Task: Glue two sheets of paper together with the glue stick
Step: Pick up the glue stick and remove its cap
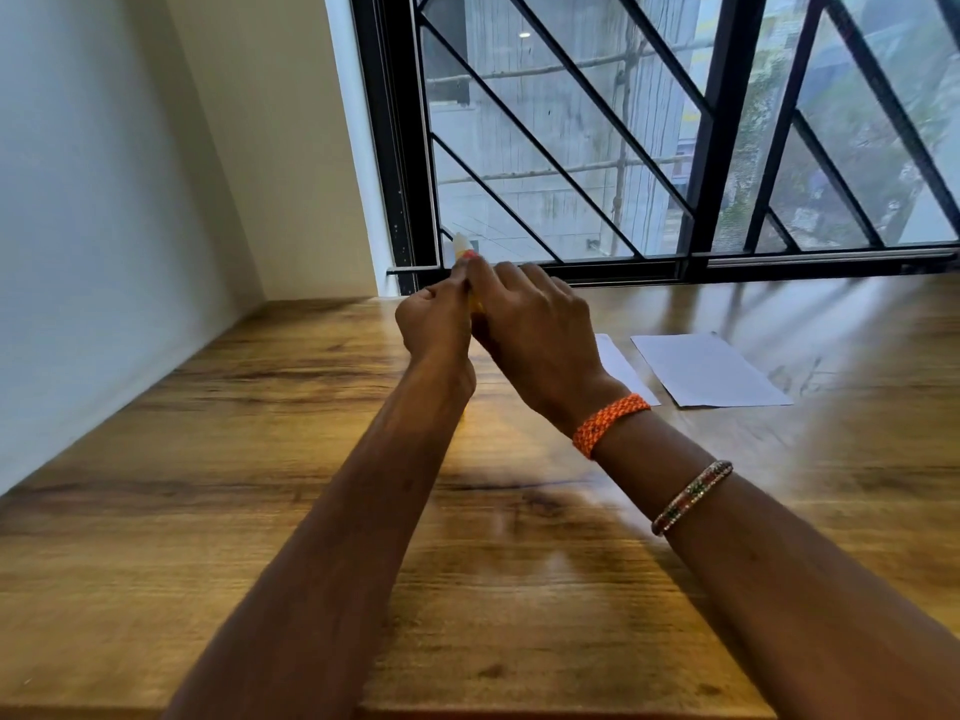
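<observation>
Holding the glue stick (470, 283) between both hands, raised above the far left part of the table (260, 459), near the window sill. Pale tip pokes out on top; yellow and red barrel mostly hidden by fingers. Left hand (434, 324) is curled around the lower barrel. Right hand (535, 324) has its fingers wrapped at the upper part, likely working the cap or the twist base; cannot tell which.

Handling, as a judgement: light, rigid plastic tube, smooth and a bit slippery; best taken around the barrel, away from the tacky tip.

Two white sheets lie flat toward the table's far right: one sheet (706, 371) fully in view, the other sheet (621, 366) just beside it, partly hidden behind the right wrist. Thin, limp, easily creased; lift by an edge or corner, pin flat while gluing.

No glue laid on either sheet yet, by the look of it.

No brand or writing readable; frame is blurred.

Orange woven band (610, 423) and a bangle (693, 496) on the right forearm.
</observation>
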The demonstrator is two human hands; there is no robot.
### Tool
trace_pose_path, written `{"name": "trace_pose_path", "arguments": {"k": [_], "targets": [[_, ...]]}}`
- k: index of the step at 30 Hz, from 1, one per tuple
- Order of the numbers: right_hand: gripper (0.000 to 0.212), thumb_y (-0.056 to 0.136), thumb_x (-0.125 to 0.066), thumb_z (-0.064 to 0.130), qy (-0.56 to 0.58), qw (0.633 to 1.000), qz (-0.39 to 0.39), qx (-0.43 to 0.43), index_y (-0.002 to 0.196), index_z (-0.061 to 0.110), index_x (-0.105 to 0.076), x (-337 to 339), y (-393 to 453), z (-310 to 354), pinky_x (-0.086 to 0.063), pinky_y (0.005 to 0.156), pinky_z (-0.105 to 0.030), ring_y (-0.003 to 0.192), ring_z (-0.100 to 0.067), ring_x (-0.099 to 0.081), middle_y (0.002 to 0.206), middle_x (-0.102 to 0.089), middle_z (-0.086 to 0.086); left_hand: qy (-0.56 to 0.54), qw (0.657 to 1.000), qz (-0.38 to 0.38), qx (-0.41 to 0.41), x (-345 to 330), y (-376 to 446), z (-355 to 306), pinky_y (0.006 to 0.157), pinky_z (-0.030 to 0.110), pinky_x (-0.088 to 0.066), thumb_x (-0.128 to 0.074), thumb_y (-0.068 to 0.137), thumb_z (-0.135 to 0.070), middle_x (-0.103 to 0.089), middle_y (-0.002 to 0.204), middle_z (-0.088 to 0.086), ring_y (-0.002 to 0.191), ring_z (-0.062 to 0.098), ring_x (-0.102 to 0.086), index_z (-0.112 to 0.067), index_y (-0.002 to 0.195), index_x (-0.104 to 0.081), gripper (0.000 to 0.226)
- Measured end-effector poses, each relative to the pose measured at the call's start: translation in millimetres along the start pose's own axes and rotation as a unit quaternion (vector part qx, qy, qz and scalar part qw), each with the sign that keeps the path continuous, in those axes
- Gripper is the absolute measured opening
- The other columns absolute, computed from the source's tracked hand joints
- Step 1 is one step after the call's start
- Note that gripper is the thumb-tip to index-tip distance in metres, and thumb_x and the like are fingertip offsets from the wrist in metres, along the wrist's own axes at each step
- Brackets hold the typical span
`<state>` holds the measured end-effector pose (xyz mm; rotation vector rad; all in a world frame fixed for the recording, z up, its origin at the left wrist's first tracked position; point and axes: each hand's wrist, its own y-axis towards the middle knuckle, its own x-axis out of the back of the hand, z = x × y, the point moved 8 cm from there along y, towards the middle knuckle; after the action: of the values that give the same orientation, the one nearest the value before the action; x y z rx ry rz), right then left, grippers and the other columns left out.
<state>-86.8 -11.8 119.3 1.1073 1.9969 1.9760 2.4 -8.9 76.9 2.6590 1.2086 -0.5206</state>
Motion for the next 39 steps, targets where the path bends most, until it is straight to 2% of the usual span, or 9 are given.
{"name": "trace_pose_path", "arguments": {"k": [3, 6, 11, 17, 23, 28, 32, 35, 39], "targets": [[0.042, 0.077, -0.074, 0.010, 0.014, 1.000, -0.001, 0.017, 0.115, 0.001, -0.060, 2, -2, 3, -0.051, 0.056, -0.029, 0.074, -0.024, -0.067, 0.082, -0.070, -0.011, -0.005, 1.000, 0.003, 0.016, 0, -2, 2, 0.051, 0.017, -0.036, -0.067, 0.083, -0.024, -0.052, 0.067, -0.005, 0.062, 0.004, -0.047, -0.016, 0.065, -0.049, 0.027], [0.036, 0.080, -0.069, 0.006, 0.094, 0.995, 0.023, -0.034, 0.114, 0.002, -0.058, -2, -6, -4, -0.042, 0.054, -0.025, 0.072, -0.022, -0.064, 0.080, -0.068, -0.009, -0.011, 0.999, 0.010, 0.045, 1, 2, 5, 0.073, 0.025, -0.040, -0.070, 0.081, -0.021, -0.054, 0.073, -0.004, 0.068, 0.006, -0.047, -0.014, 0.067, -0.049, 0.026], [0.017, 0.084, -0.064, 0.006, 0.242, 0.963, 0.019, -0.117, 0.096, 0.004, -0.053, -12, -11, -20, -0.055, 0.057, -0.038, 0.066, -0.022, -0.064, 0.078, -0.066, -0.009, -0.006, 0.995, 0.054, 0.087, -1, 16, 12, 0.095, 0.041, -0.028, -0.069, 0.079, -0.034, -0.061, 0.127, 0.003, 0.113, 0.017, -0.041, -0.012, 0.103, -0.062, 0.034], [0.018, 0.085, -0.067, 0.016, 0.212, 0.971, 0.011, -0.108, 0.091, 0.004, -0.055, -9, -12, -24, -0.049, 0.051, -0.028, 0.058, -0.021, -0.064, 0.071, -0.067, -0.009, -0.023, 0.991, 0.076, 0.111, -6, 18, 18, 0.090, 0.039, -0.025, -0.062, 0.084, -0.027, -0.062, 0.124, 0.003, 0.115, 0.017, -0.043, -0.016, 0.085, -0.061, 0.012], [0.022, 0.089, -0.063, 0.028, 0.330, 0.913, 0.075, -0.227, 0.082, 0.009, -0.055, -36, -18, -43, -0.054, 0.054, -0.039, 0.061, -0.023, -0.064, 0.071, -0.067, -0.011, -0.037, 0.991, 0.071, 0.107, -5, 21, 18, 0.109, 0.044, -0.020, -0.053, 0.089, -0.014, -0.052, 0.130, 0.005, 0.122, 0.020, -0.038, -0.008, 0.121, -0.056, 0.033], [0.031, 0.089, -0.062, 0.023, 0.296, 0.932, 0.081, -0.191, 0.108, 0.003, -0.047, -35, -19, -35, -0.034, 0.051, -0.015, 0.060, -0.009, -0.052, 0.077, -0.057, -0.003, -0.016, 0.995, 0.065, 0.076, -4, 20, 20, 0.098, 0.041, -0.031, -0.062, 0.086, -0.019, -0.063, 0.094, -0.002, 0.091, 0.013, -0.050, -0.010, 0.112, -0.064, 0.028], [0.037, 0.086, -0.065, 0.013, 0.284, 0.941, 0.029, -0.182, 0.110, 0.001, -0.039, -25, -18, -32, -0.037, 0.050, -0.008, 0.059, 0.001, -0.047, 0.078, -0.051, 0.000, 0.000, 0.997, 0.056, 0.051, -9, 15, 25, 0.087, 0.035, -0.041, -0.072, 0.079, -0.019, -0.063, 0.081, -0.003, 0.081, 0.012, -0.057, -0.006, 0.112, -0.060, 0.037], [0.027, 0.088, -0.062, 0.010, 0.276, 0.939, -0.003, -0.204, 0.105, 0.001, -0.043, -24, -20, -37, -0.040, 0.052, -0.005, 0.064, 0.005, -0.046, 0.084, -0.050, 0.001, 0.008, 0.997, 0.068, 0.028, -15, 10, 24, 0.059, 0.019, -0.048, -0.069, 0.082, -0.018, -0.062, 0.081, -0.002, 0.073, 0.006, -0.057, -0.012, 0.093, -0.056, 0.019], [0.016, 0.095, -0.052, 0.019, 0.387, 0.851, -0.021, -0.355, 0.101, 0.006, -0.047, -37, -29, -61, -0.055, 0.062, -0.028, 0.076, -0.018, -0.060, 0.089, -0.058, -0.009, 0.071, 0.993, 0.086, -0.048, -23, 2, 15, 0.046, 0.006, -0.043, -0.057, 0.091, -0.025, -0.058, 0.080, -0.008, 0.070, 0.000, -0.051, -0.017, 0.085, -0.056, 0.010]]}}
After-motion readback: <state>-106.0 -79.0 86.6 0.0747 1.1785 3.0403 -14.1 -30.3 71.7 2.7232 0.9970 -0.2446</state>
